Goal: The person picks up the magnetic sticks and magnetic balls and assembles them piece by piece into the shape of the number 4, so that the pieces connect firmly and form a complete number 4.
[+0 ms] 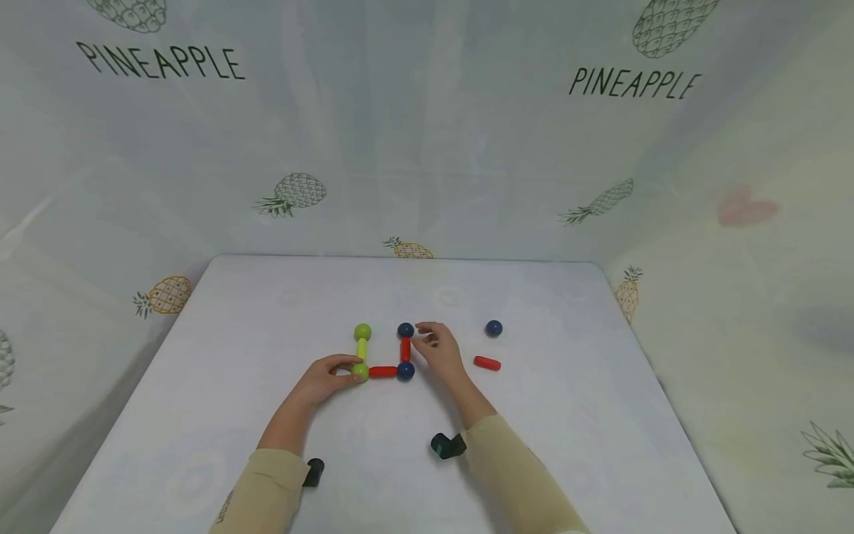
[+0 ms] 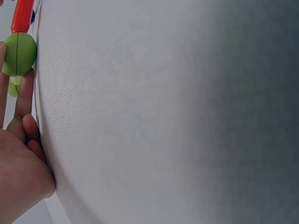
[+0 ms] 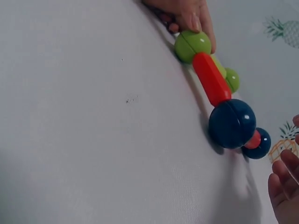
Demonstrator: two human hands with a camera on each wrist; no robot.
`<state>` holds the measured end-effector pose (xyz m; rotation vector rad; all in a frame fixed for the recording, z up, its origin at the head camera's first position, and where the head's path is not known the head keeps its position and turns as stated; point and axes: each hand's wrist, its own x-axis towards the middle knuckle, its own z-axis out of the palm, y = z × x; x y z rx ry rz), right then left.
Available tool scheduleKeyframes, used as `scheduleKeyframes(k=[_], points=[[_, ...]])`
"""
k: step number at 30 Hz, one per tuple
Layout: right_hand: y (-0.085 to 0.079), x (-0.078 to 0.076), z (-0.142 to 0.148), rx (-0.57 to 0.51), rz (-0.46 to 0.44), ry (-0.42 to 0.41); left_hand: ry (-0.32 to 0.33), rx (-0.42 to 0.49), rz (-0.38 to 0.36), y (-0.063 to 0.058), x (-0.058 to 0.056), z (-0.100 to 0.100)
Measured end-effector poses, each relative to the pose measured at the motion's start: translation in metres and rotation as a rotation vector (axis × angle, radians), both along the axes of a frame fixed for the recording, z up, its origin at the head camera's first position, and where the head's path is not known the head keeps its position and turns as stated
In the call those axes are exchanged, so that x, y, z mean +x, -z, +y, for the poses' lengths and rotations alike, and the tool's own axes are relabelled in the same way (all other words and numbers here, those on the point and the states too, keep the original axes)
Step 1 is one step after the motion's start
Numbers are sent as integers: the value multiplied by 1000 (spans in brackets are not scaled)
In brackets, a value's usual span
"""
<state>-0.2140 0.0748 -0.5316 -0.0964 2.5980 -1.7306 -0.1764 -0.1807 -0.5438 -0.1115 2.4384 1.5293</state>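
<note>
A U-shaped chain of balls and rods lies on the white table. My left hand [image 1: 327, 380] pinches its near green ball [image 1: 360, 372] between thumb and fingers. From that ball a yellow-green rod [image 1: 362, 349] runs back to another green ball [image 1: 362, 331], and a red rod [image 1: 383, 371] runs right to a dark blue ball [image 1: 405, 371]. A second red rod [image 1: 405, 350] joins this to the far blue ball [image 1: 405, 330]. Beside that far end is my right hand [image 1: 440, 352], its fingers loosely bent. The right wrist view shows a gap between these fingers [image 3: 285, 175] and the chain.
To the right lie a loose dark blue ball [image 1: 494, 328] and a loose red rod [image 1: 487, 363]. The white table [image 1: 567, 445] ends at a hanging cloth [image 1: 414, 148] printed with pineapples. Dark devices [image 1: 448, 446] sit at both wrists.
</note>
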Motion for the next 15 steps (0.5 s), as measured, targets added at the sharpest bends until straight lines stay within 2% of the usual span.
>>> scheduleKeyframes(k=[6,15], points=[[-7,11,5,-24,31,4,-4,-10,3,-1,0,-1],[-9,25,19,2,12,47,-14,-12,-10,1,0,0]])
